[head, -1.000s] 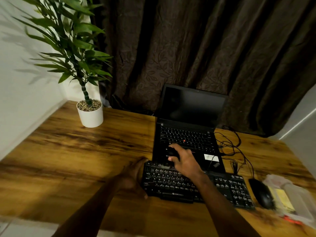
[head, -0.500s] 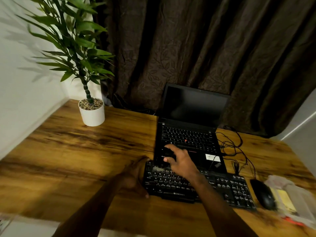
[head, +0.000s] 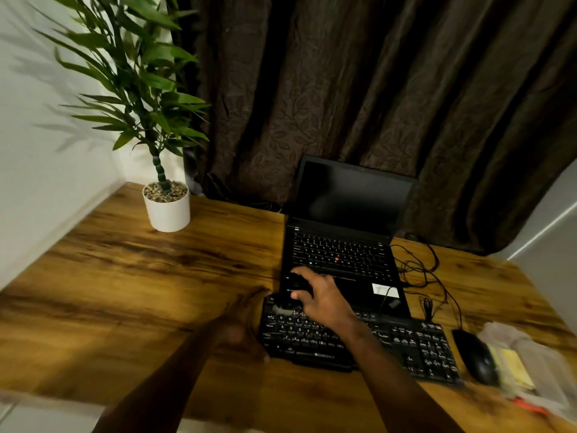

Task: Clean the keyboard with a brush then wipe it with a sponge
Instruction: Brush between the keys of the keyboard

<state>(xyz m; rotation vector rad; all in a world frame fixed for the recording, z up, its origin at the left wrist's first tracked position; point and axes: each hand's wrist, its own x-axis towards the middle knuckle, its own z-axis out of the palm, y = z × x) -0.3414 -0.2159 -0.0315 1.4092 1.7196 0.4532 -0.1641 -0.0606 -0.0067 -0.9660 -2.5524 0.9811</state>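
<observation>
Black keyboard (head: pixel 359 342) lies flat on the wooden desk (head: pixel 125 292), its far edge touching the front of the open laptop (head: pixel 343 245). Left hand (head: pixel 246 326) cups the keyboard's left end, fingers curled along the side edge; whether they actually clamp it cannot be told in the dim light. Right hand (head: pixel 321 298) hovers over the far-left corner of the keys, fingers (head: pixel 299 271) spread and reaching across onto the laptop's palm rest; something dark may sit under them, but a brush cannot be made out, so what they grip, if anything, cannot be told. Judged step: brushing, at the top-left rows. To do it well: keep the left hand bracing the board so it does not slide, sweep along each key row toward one edge, away from the laptop. Yellow sponge (head: pixel 512 367), apparently inside clear packaging, lies well right of both hands, just beyond the mouse (head: pixel 476 357).
</observation>
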